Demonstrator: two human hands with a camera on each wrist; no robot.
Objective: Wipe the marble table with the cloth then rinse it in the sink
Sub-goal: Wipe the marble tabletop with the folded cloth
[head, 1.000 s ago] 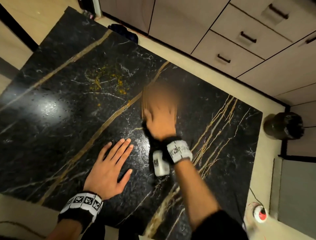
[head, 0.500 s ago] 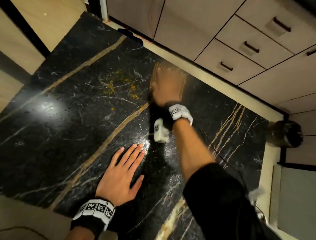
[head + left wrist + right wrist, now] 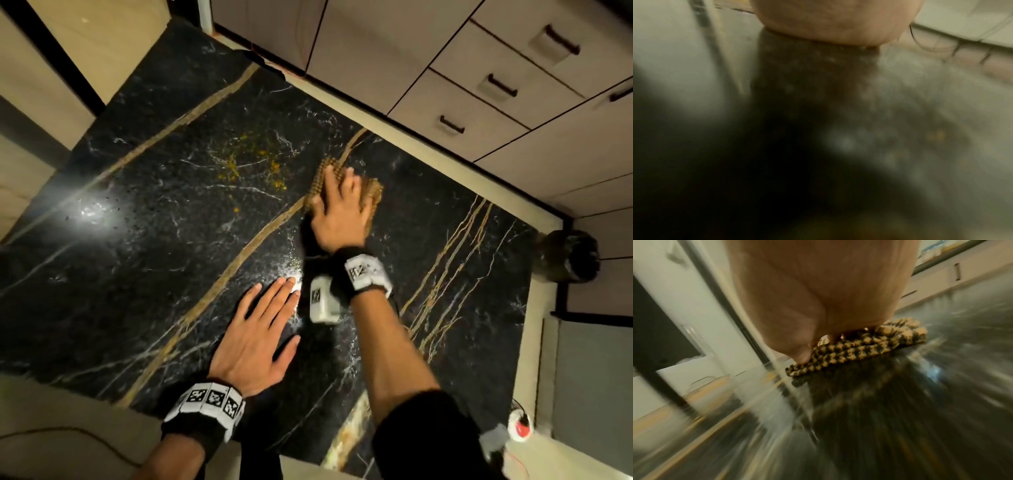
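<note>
The black marble table (image 3: 144,240) has gold veins and a patch of yellow specks (image 3: 253,164) near its middle. My right hand (image 3: 342,195) lies spread over a yellow-and-black checked cloth (image 3: 375,193) and presses it onto the marble just right of the specks. In the right wrist view my palm (image 3: 818,296) bears down on the bunched cloth (image 3: 859,350), and the surface around it is motion-blurred. My left hand (image 3: 267,322) rests flat on the table nearer to me, fingers straight and holding nothing. The left wrist view is blurred and shows only my palm (image 3: 834,21) on the dark surface.
Pale cabinet drawers (image 3: 479,102) with dark handles run along the far side of the table, across a strip of floor. A dark round bin (image 3: 568,255) stands past the table's right edge. A small red-and-white item (image 3: 520,425) lies on the floor at the lower right.
My right hand pushed the cloth away toward the far edge, then drew it back a little. My left hand has stayed flat on the marble.
</note>
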